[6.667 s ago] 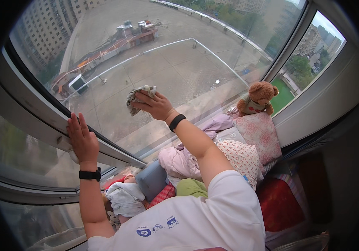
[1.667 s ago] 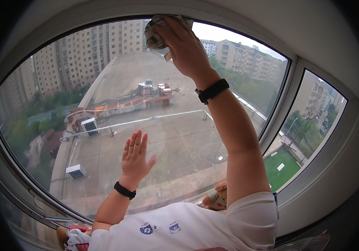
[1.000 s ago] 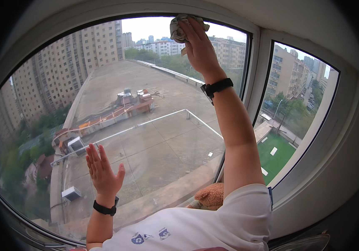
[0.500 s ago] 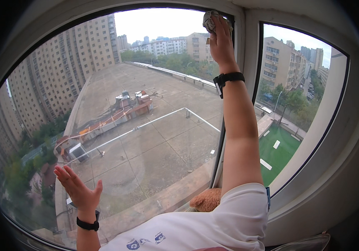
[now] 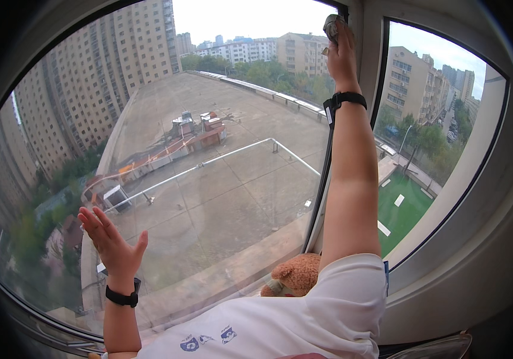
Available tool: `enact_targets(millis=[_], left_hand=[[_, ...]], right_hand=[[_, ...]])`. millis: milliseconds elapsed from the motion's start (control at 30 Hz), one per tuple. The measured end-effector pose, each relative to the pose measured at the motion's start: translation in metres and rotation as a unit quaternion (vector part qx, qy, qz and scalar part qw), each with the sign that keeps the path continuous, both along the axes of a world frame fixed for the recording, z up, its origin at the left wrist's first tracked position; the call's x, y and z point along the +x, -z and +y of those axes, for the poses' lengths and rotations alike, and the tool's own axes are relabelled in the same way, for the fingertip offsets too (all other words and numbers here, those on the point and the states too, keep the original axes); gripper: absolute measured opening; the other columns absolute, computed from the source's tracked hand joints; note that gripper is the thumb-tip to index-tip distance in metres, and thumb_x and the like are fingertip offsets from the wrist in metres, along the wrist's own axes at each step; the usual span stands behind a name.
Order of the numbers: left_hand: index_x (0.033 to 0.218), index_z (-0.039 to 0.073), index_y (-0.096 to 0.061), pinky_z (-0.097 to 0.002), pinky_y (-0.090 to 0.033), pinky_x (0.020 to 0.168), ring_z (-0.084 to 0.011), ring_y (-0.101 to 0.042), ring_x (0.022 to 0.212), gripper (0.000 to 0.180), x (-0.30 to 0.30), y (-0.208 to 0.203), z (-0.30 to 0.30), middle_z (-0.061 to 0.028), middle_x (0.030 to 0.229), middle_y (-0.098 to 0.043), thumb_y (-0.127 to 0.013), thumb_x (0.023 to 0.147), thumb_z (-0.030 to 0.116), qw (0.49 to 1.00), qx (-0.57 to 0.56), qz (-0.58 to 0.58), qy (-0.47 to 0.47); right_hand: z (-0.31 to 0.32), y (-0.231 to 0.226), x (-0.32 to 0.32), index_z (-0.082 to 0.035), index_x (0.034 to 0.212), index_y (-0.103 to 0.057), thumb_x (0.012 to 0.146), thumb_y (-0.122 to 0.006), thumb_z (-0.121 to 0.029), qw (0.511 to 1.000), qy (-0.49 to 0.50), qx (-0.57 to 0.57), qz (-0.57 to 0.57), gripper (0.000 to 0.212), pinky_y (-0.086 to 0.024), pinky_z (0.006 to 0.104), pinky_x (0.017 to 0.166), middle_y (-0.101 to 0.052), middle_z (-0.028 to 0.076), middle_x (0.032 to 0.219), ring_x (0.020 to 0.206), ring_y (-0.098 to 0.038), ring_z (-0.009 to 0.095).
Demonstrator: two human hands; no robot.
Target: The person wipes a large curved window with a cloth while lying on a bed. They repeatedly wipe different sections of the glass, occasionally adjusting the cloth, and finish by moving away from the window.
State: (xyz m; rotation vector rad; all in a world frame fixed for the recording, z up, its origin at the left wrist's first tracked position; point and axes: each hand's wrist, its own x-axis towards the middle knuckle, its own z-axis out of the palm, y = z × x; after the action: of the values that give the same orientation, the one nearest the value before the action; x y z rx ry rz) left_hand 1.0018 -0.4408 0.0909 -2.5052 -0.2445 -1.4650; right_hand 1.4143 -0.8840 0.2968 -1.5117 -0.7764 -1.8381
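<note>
My right hand (image 5: 342,52) is stretched up to the top right corner of a large window pane (image 5: 232,197). Its fingers press a crumpled greyish cloth (image 5: 332,27) to the glass beside the dark window frame; part of the cloth is hidden behind them. At the lower left, my left hand (image 5: 113,245) is raised before the same pane with thumb and fingers apart, holding nothing. It is at or close to the glass; whether the palm touches cannot be told. Both wrists wear black bands.
A brown plush toy (image 5: 299,273) sits at the foot of the window, partly behind my right sleeve. Right of the frame post is a narrower window (image 5: 442,113). A clear curved object (image 5: 442,347) lies at the lower right. Outside are a flat roof, pipes and buildings.
The view has shifted slightly. My right hand with the cloth is closer to the upper right corner of the pane, and my left hand sits a little higher, still spread.
</note>
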Motion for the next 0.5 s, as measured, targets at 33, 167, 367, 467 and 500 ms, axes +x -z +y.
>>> enact_targets(millis=[33,167,367,467,500], left_hand=[[0.157,0.002,-0.001,-0.0532,-0.009,0.121,-0.0443,-0.001,0.15,0.119,0.0,-0.001,0.0,-0.0265,0.162,0.001,-0.077,0.074,0.04,1.0,-0.007,0.002,0.001],[0.156,-0.001,-0.001,-0.0509,-0.009,0.122,-0.0445,0.0,0.15,0.12,0.002,-0.004,-0.002,-0.0278,0.161,0.0,-0.077,0.074,0.043,1.0,-0.011,0.0,-0.001],[0.156,-0.001,0.001,-0.0503,-0.007,0.121,-0.0435,0.002,0.15,0.12,0.006,-0.003,-0.001,-0.027,0.162,0.002,-0.073,0.076,0.05,1.0,0.014,-0.02,0.018],[0.156,0.0,0.001,-0.05,-0.006,0.121,-0.0421,0.002,0.151,0.119,0.007,-0.003,0.001,-0.026,0.162,0.003,-0.073,0.077,0.05,0.999,0.001,-0.022,0.032],[0.156,0.001,0.001,-0.0498,-0.006,0.122,-0.0415,0.002,0.151,0.119,0.007,-0.004,0.002,-0.0256,0.162,0.003,-0.073,0.077,0.05,0.999,-0.002,-0.025,0.036]], right_hand=[[0.002,0.007,-0.002,-0.016,0.144,-0.045,0.098,-0.051,-0.009,1.0,-0.013,0.012,0.02,0.047,-0.041,0.0441,0.109,-0.043,0.015,0.147,0.136,-0.041,0.037],[0.015,0.032,-0.015,-0.012,0.143,-0.046,0.096,-0.052,-0.005,0.997,-0.021,0.036,0.057,0.048,-0.041,0.0446,0.109,-0.04,0.018,0.149,0.135,-0.04,0.039],[0.082,0.053,-0.059,-0.007,0.14,-0.047,0.089,-0.053,0.003,0.99,-0.111,0.059,0.059,0.052,-0.036,0.0471,0.108,-0.043,0.022,0.144,0.132,-0.041,0.043],[0.128,0.061,-0.102,-0.002,0.137,-0.049,0.087,-0.051,0.007,0.995,-0.096,0.017,-0.011,0.051,-0.035,0.0476,0.109,-0.043,0.024,0.143,0.132,-0.041,0.043],[0.144,0.064,-0.119,-0.002,0.137,-0.049,0.086,-0.051,0.006,0.993,-0.114,0.008,0.009,0.051,-0.034,0.0481,0.11,-0.042,0.027,0.144,0.133,-0.04,0.045]])
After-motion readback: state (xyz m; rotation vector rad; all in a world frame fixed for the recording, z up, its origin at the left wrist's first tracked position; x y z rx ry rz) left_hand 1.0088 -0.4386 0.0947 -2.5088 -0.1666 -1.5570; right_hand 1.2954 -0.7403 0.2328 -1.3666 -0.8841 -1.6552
